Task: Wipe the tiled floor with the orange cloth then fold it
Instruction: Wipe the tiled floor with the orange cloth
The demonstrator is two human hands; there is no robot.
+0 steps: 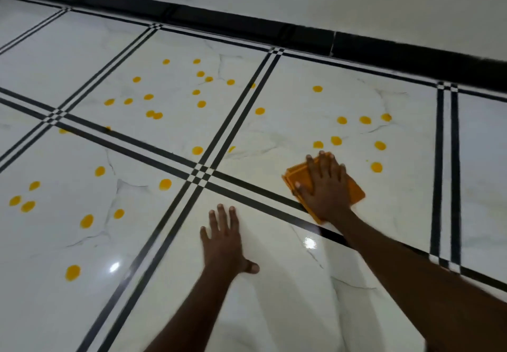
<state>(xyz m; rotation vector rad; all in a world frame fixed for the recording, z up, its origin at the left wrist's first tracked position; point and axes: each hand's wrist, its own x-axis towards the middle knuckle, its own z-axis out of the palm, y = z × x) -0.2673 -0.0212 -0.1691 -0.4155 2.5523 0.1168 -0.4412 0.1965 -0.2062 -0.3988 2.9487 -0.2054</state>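
Note:
A folded orange cloth (pixel 355 189) lies flat on the white tiled floor (pixel 274 269), right of centre, across a black double stripe. My right hand (pixel 322 187) presses palm-down on it with fingers spread, covering most of it. My left hand (pixel 223 239) rests flat on a bare tile nearer to me, fingers apart, holding nothing. Several yellow-orange spots dot the tiles: a group (pixel 365 132) just beyond the cloth, another group (pixel 175 90) in the far middle tile, and more spots (pixel 85 220) at the left.
Black double stripes (pixel 200 176) cross between the glossy tiles. A black skirting (pixel 247 26) runs along the white wall (pixel 356 0) at the far side. Light glints on the near tiles.

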